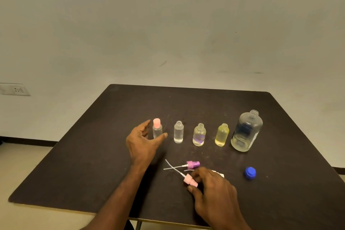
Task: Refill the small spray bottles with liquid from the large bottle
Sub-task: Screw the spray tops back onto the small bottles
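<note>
We judge the filling done and the recapping in hand. Taking the big bottle [246, 132] as our landmark, uncapped and nearly drained, three open small bottles stand in a row to its left: yellow [221, 135], then purple-tinted [199, 135], then clear [178, 132]. Farthest left is the capped bottle [157, 129]; our left hand [142, 141] spreads loosely around it, fingers apart, not gripping. Our right hand [211, 186] pinches a pink sprayer [190, 181], nearer us than the row. Next it must thread the tube into an open neck.
</note>
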